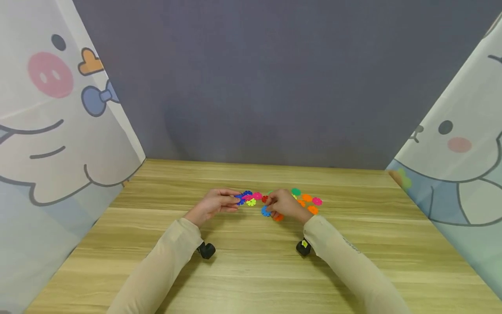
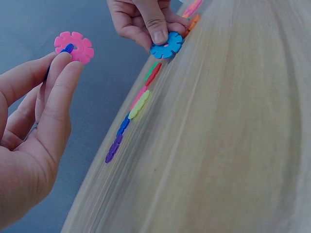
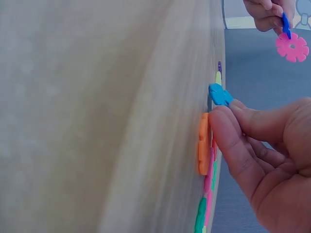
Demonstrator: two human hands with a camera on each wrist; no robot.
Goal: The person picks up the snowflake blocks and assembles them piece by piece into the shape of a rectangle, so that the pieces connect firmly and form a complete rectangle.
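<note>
My left hand (image 1: 213,203) pinches a dark blue notched plastic disc (image 1: 239,200) between thumb and fingertips. A pink notched disc (image 2: 81,48) is slotted into it at an angle, held up above the table. My right hand (image 1: 285,203) pinches a light blue notched disc (image 3: 219,94) by its edge, low over the table. Just beside that hand lies an orange disc (image 3: 202,144). Between the hands, a yellow disc (image 1: 251,202), a red disc (image 1: 265,199) and a purple disc (image 2: 113,149) lie flat. The right fingers partly cover some discs.
To the right of the right hand lie more discs: a green one (image 1: 296,192), a pink one (image 1: 317,201) and several orange ones. Beneath the wrists are black camera mounts (image 1: 206,250). A grey panel (image 1: 251,87) stands behind the wooden table (image 1: 251,279), with printed cloths at both sides.
</note>
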